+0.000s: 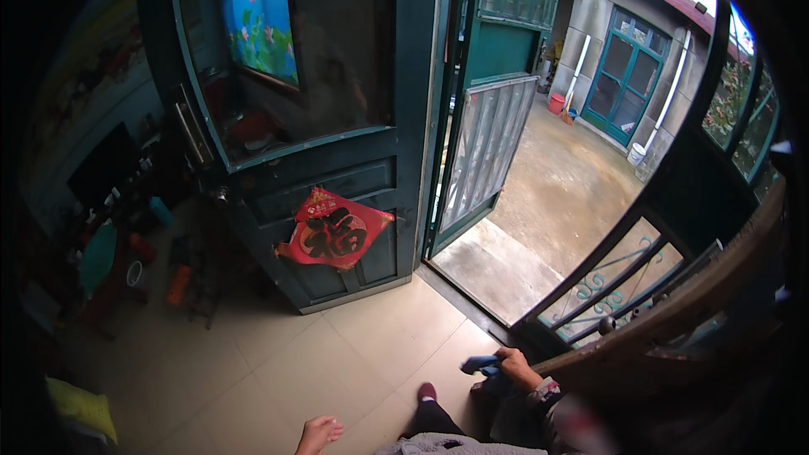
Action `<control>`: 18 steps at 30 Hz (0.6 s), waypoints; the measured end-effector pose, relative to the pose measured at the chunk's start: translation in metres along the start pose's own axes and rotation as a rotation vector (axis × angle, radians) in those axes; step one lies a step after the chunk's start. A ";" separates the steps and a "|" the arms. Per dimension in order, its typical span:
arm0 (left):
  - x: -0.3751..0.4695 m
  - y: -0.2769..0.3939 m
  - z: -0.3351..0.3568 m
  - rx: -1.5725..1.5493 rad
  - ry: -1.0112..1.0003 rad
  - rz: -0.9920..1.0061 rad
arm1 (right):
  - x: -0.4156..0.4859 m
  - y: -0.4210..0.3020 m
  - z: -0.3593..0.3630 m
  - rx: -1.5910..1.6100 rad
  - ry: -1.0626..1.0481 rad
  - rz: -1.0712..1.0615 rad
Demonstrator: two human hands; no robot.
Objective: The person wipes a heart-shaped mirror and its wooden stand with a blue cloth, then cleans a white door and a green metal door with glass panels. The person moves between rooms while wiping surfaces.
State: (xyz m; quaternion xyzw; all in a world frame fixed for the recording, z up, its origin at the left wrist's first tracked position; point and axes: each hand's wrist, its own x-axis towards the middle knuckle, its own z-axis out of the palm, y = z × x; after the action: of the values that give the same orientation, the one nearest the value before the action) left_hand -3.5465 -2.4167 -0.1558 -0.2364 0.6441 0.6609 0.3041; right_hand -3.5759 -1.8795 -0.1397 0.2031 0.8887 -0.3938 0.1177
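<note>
A blue cloth point(483, 365) is bunched in my right hand point(519, 371), and part of it hangs below the fingers. This hand is at the lower right, near the dark wooden edge of a piece of furniture point(607, 354). At the bottom of the view my left hand point(321, 433) hangs over the tiled floor point(278, 385) with loosely curled fingers and nothing in it. My foot, in a dark red shoe point(426, 391), is on the tiles between the two hands. Ahead, a dark green door point(411, 202) with a glass pane stands swung inward, bearing a red paper decoration point(335, 230).
Beyond the threshold point(468, 303), a green metal outer door point(490, 145) stands open onto a concrete yard point(569, 183). A red bucket point(556, 103) and a broom point(567, 115) are by the far wall. Low furniture and an orange object point(178, 285) stand in shadow at left.
</note>
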 end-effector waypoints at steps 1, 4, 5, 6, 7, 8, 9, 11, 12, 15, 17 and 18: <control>0.011 0.010 0.007 0.024 -0.002 0.022 | 0.011 -0.016 0.003 0.078 0.010 -0.029; 0.042 0.046 0.026 0.079 -0.027 0.049 | 0.047 -0.070 0.000 0.439 0.041 -0.025; 0.051 0.059 0.033 0.105 -0.042 0.066 | 0.059 -0.089 -0.009 0.500 0.021 -0.104; 0.060 0.073 0.040 0.096 -0.040 0.053 | 0.077 -0.111 -0.018 0.615 0.016 -0.082; 0.067 0.087 0.048 0.096 -0.041 0.053 | 0.092 -0.135 -0.026 0.702 0.013 -0.112; 0.072 0.101 0.054 0.095 -0.039 0.052 | 0.109 -0.159 -0.037 0.775 0.004 -0.155; 0.078 0.117 0.058 0.099 -0.041 0.054 | 0.125 -0.184 -0.049 0.806 0.013 -0.179; 0.084 0.141 0.066 0.107 -0.043 0.053 | 0.159 -0.233 -0.073 0.775 0.061 -0.286; 0.088 0.153 0.067 0.086 -0.028 0.049 | 0.178 -0.258 -0.083 0.780 0.076 -0.376; 0.100 0.179 0.066 0.057 0.016 0.069 | 0.237 -0.331 -0.108 0.615 0.211 -0.674; 0.101 0.185 0.062 0.042 0.048 0.094 | 0.277 -0.378 -0.113 0.586 0.303 -0.783; 0.101 0.186 0.059 0.028 0.066 0.083 | 0.296 -0.400 -0.113 0.554 0.360 -0.816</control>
State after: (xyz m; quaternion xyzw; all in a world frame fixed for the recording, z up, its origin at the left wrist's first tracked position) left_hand -3.7446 -2.3456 -0.0922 -0.2268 0.6722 0.6557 0.2584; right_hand -4.0264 -1.9585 0.0860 -0.0719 0.7643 -0.5866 -0.2579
